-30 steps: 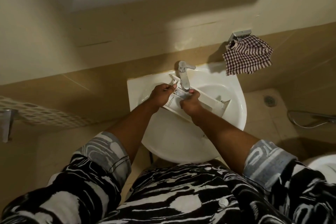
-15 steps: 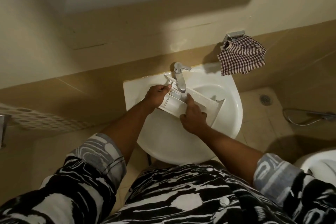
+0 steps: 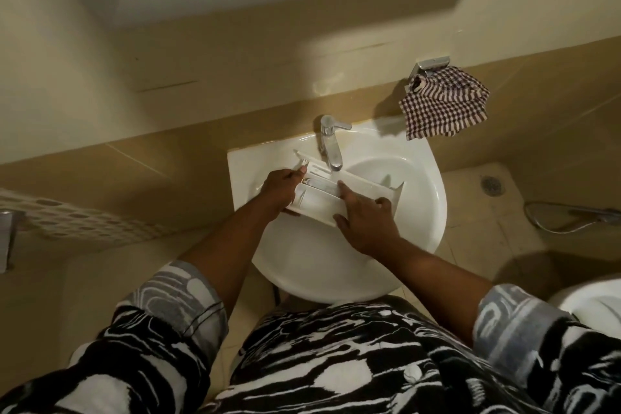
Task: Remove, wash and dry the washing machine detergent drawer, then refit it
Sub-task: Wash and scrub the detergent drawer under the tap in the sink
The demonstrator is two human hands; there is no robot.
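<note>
White detergent drawer [image 3: 356, 190] is sitting between both hands, over the sink [image 3: 336, 265]. I'm seeing left hand [image 3: 280, 190] gripping its left end, right hand [image 3: 366, 222] pressing flat on top, fingers straight.

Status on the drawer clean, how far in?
Done: the detergent drawer is out of the machine and over the sink, below the faucet. In hand: washing; the left hand grips its left end while the right hand lays straight fingers inside it. Whether water runs is unclear. Left: drying, likely with the checked cloth hanging on the wall, then refitting; no machine is in view.
</note>
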